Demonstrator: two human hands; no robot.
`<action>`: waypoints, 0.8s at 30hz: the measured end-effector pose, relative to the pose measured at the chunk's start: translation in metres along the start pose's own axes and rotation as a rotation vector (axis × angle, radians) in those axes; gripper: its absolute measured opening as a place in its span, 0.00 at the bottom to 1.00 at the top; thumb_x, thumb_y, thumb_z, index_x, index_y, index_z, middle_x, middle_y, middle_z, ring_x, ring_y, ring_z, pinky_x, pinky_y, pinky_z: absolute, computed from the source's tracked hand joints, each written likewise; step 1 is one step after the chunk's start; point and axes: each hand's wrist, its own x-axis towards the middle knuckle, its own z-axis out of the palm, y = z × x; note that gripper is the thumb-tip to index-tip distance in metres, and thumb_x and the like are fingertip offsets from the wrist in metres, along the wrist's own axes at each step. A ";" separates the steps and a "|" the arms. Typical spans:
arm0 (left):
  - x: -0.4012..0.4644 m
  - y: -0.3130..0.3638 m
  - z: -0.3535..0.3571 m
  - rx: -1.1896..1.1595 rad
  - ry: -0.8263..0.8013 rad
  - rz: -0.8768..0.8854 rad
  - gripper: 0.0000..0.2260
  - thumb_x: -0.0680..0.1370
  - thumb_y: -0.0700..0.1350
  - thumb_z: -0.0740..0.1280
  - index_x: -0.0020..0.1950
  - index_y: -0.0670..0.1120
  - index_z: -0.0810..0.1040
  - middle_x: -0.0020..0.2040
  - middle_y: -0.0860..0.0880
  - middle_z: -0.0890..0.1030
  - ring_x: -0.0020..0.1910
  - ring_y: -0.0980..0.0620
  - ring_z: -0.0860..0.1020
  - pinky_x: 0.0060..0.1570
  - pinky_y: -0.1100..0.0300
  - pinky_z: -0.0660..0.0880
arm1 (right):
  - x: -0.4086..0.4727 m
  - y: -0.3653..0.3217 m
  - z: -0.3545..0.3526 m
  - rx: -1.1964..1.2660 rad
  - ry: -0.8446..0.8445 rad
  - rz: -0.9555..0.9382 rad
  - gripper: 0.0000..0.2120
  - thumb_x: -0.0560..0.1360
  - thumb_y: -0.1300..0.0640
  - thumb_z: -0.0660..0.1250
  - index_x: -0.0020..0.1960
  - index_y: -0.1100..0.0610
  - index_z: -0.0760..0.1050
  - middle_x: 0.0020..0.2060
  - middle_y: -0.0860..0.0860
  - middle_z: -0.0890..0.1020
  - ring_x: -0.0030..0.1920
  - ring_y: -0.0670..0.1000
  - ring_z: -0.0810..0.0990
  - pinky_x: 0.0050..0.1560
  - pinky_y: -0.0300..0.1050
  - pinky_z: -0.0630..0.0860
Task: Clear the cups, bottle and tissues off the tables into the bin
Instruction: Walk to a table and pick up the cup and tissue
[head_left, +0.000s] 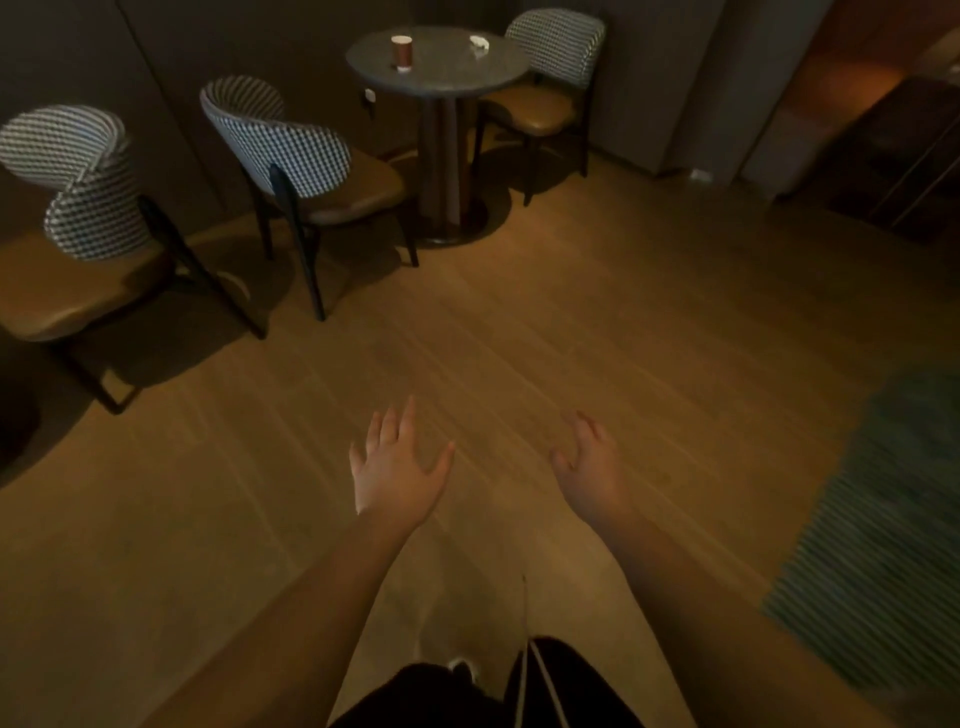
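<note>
A round grey table (441, 78) stands at the far side of the room. On its left part sits a brown paper cup (401, 52) with a white lid. A crumpled white tissue (479, 42) lies near its right rim. My left hand (396, 467) is stretched out low over the wooden floor, fingers spread and holding nothing. My right hand (589, 467) hangs beside it, fingers relaxed and empty. Both hands are far from the table. No bin or bottle is in view.
Three chairs with checked backs and tan seats stand around: one left of the table (301, 156), one behind it on the right (550, 78), one at the far left (78, 223). A green striped rug (872, 545) lies at right. Dark cabinetry (893, 156) is at upper right.
</note>
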 end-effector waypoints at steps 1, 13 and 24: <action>0.030 0.004 -0.001 -0.007 -0.002 -0.002 0.36 0.75 0.68 0.50 0.78 0.51 0.48 0.78 0.48 0.56 0.76 0.48 0.51 0.71 0.43 0.52 | 0.031 -0.005 -0.001 -0.002 0.003 0.002 0.27 0.78 0.49 0.60 0.74 0.57 0.60 0.74 0.54 0.62 0.72 0.55 0.61 0.69 0.49 0.61; 0.441 0.041 0.037 0.024 0.022 -0.060 0.36 0.76 0.68 0.50 0.78 0.50 0.47 0.78 0.48 0.54 0.76 0.49 0.49 0.72 0.44 0.50 | 0.462 -0.049 0.003 0.027 -0.015 -0.089 0.23 0.78 0.55 0.62 0.72 0.57 0.63 0.73 0.56 0.63 0.71 0.57 0.62 0.68 0.49 0.62; 0.791 0.088 0.005 -0.025 0.125 -0.144 0.36 0.74 0.69 0.49 0.77 0.53 0.49 0.77 0.49 0.56 0.76 0.49 0.51 0.70 0.42 0.52 | 0.827 -0.126 -0.018 0.031 -0.011 -0.159 0.22 0.77 0.50 0.62 0.70 0.52 0.65 0.72 0.55 0.66 0.70 0.56 0.65 0.68 0.50 0.64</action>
